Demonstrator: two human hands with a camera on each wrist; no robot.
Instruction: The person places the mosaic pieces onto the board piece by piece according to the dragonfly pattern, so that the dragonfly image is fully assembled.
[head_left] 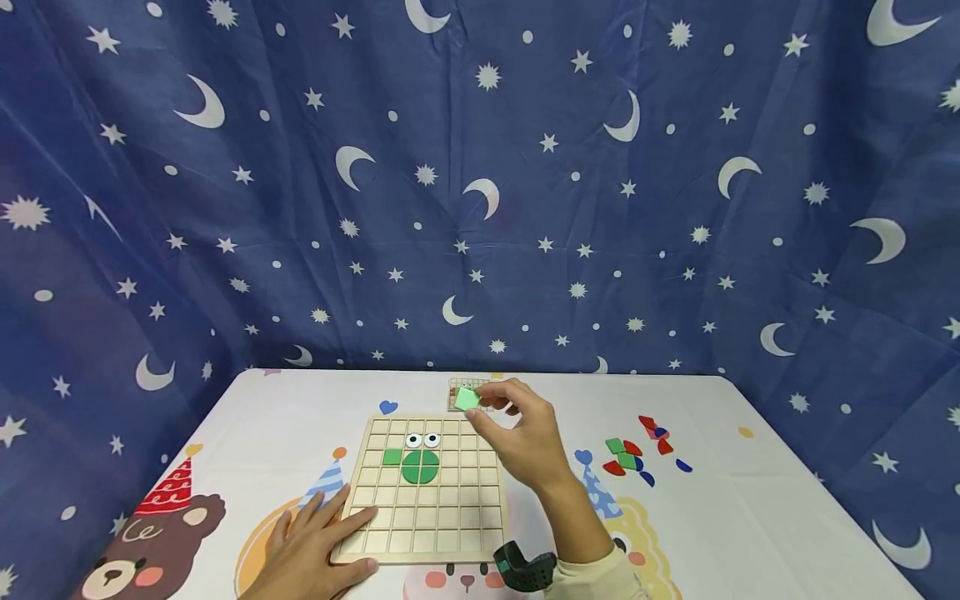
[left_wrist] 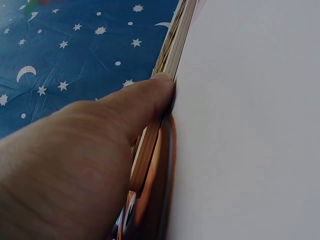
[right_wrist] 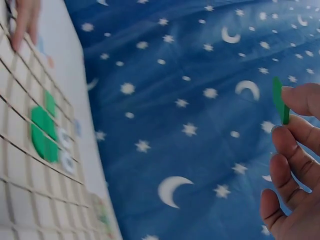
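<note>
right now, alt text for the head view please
A person's right hand pinches a green tile near a wooden grid board bearing green pieces and two eyes. The left hand touches the board's near left corner. Loose pieces lie to the right.

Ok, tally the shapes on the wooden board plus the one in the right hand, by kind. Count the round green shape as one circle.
Eyes: 2
Green circle: 1
Green squares: 2 (one on the board, one pinched in the right hand)
Total: 5
</note>
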